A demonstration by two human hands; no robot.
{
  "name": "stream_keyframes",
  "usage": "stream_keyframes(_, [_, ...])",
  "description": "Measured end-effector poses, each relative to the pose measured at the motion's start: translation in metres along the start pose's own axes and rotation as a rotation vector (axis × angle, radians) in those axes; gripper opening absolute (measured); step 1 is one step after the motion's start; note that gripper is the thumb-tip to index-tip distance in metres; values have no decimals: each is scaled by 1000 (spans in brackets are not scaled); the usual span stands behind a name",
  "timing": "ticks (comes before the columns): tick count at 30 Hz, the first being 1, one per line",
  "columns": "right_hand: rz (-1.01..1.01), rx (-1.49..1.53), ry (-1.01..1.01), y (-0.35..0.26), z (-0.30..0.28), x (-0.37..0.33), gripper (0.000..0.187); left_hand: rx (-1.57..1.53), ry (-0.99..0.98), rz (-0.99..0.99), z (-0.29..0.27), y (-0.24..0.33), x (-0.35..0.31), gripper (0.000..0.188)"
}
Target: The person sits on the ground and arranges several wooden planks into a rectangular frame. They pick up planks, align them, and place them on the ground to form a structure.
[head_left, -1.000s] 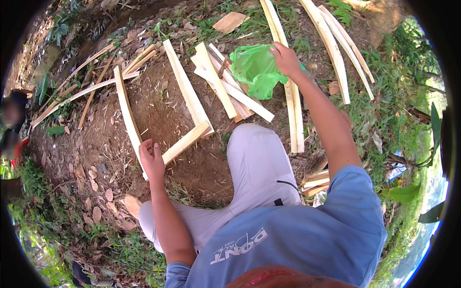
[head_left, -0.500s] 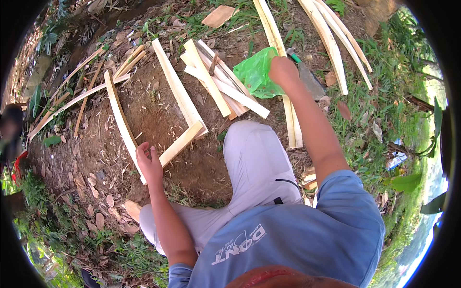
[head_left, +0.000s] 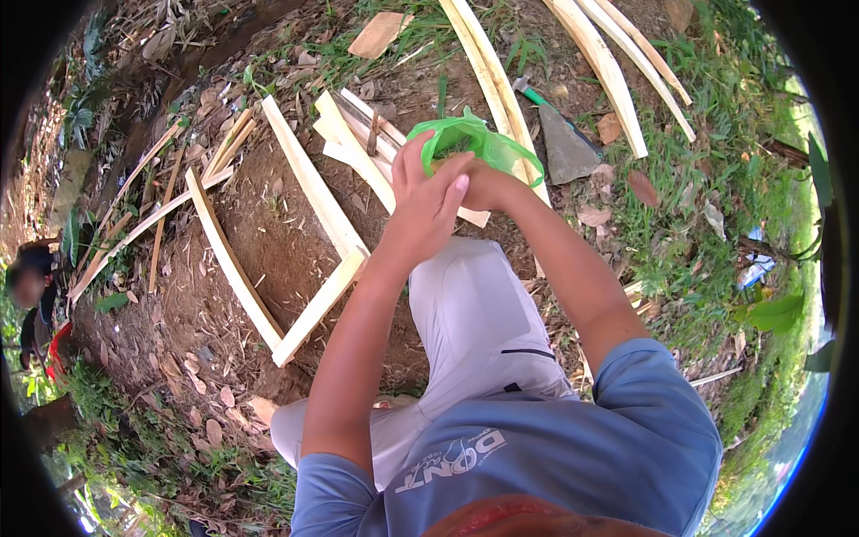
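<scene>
A thin green plastic bag (head_left: 514,157) is held in front of my raised knee, its mouth spread upward. Inside show small, thin, greyish pieces, too small to name surely. My left hand (head_left: 419,201) grips the bag's left side, thumb pointing across toward the other hand. Close against it, my right hand (head_left: 479,185) is closed at the near side of the bag, its fingertips partly hidden. Left of my knee, a long board (head_left: 313,174), a curved board (head_left: 231,255) and a short board (head_left: 318,309) lie end to end as a three-sided shape.
A hammer (head_left: 530,93) with a green and black handle lies by a flat grey stone (head_left: 568,154). Several pale strips (head_left: 358,148) are piled beyond the bag. Long boards (head_left: 604,76) lie at far right. Another person (head_left: 34,286) is at the left edge.
My left hand has left the short board and come up to the bag. My right hand has brought the bag nearer and leftward, away from the hammer; its mouth is now spread.
</scene>
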State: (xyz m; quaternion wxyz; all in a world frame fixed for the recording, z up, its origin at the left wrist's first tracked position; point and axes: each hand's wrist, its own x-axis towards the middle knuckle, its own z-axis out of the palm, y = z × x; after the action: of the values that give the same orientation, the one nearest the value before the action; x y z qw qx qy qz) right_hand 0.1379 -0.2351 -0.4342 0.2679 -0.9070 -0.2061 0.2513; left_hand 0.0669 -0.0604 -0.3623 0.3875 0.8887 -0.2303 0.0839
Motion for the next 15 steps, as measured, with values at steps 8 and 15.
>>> stream_keyframes(8, [184, -191, 91, 41, -13, -7, 31, 520, 125, -193, 81, -73, 47, 39])
stream_keyframes(15, [170, -37, 433, 54, -10, 34, 35, 469, 183, -410, 104, -70, 72, 41])
